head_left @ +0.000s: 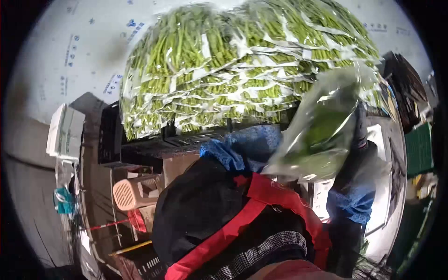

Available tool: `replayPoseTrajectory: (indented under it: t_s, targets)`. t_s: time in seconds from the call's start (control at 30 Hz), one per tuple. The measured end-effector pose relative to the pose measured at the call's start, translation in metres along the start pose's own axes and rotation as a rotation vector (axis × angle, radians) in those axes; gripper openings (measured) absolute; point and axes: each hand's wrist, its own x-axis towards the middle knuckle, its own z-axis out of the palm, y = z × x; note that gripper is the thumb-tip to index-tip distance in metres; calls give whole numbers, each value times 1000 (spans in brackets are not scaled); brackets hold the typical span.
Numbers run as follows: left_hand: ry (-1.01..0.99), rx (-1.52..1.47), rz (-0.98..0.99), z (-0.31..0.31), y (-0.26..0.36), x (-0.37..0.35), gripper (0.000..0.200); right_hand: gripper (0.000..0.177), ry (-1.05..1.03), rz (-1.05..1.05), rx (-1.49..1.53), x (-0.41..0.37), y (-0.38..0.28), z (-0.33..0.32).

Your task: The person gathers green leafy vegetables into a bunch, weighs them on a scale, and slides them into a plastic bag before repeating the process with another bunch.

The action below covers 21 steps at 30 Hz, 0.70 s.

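Note:
A clear plastic bag of green leafy vegetables (326, 126) is held up, tilted, in front of my chest and to the right. My right hand (360, 127), which looks dark-gloved, is at the bag's right side and closed on it; its fingers are partly hidden. My left arm, in a blue patterned sleeve (254, 142), reaches across to the bag's left edge. The bag covers my left hand, so its fingers do not show. Just ahead lies a large pile of similar bagged green stems (210, 70), stacked in rows.
Black crates (109, 135) stand under the pile's near edge. White printed sheeting (70, 56) spreads behind it. At left are a white box (65, 130) and a beige plastic stool (133, 193). A green crate (419, 149) and a dark crate (403, 88) stand at right.

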Motion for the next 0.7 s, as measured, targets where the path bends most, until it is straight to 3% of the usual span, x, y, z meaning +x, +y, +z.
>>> replayPoseTrajectory:
  t_s: [0.07, 0.13, 0.2, 0.23, 0.27, 0.33, 0.37, 0.47, 0.5, 0.53, 0.57, 0.63, 0.67, 0.7]
  targets:
    - [12, 35, 161, -7, 64, 10, 66, 35, 153, 124, 332, 8, -25, 45]
    - [62, 135, 314, -22, 124, 27, 70, 35, -26, -82, -137, 75, -3, -30]
    - [137, 279, 413, -42, 175, 49, 74, 36, -126, -506, -578, 65, -14, 2]
    - [192, 369, 422, -57, 198, 63, 76, 37, -144, -822, -792, 51, -20, 28]
    - [251, 457, 393, -73, 216, 76, 78, 42, -226, -376, -102, 54, -12, 20]
    - [406, 783, 140, -123, 247, 113, 80, 47, -208, -255, -184, 41, 13, -13]
    - [349, 711, 17, -157, 245, 144, 50, 43, -185, -229, -249, 30, 25, -31]
    - [423, 1070, -197, -227, 237, 208, 30, 41, 47, -226, -432, -11, 47, -78]
    - [484, 1233, -221, -214, 243, 206, 44, 43, 148, -227, -347, -21, 61, -110]
    - [457, 1312, -255, -228, 230, 223, 47, 47, 371, -256, -603, -34, 70, -134]
    - [405, 1352, -256, -240, 209, 237, 52, 54, 564, -343, -1059, -56, 74, -161]
    - [272, 1387, -157, -246, 158, 265, 68, 71, 845, -348, -1241, -101, 67, -192]
    - [210, 1354, -26, -238, 130, 269, 77, 82, 1032, -390, -1631, -124, 82, -233]
    - [238, 1300, 261, -186, 123, 259, 73, 92, 1145, -190, -1704, -150, 85, -249]
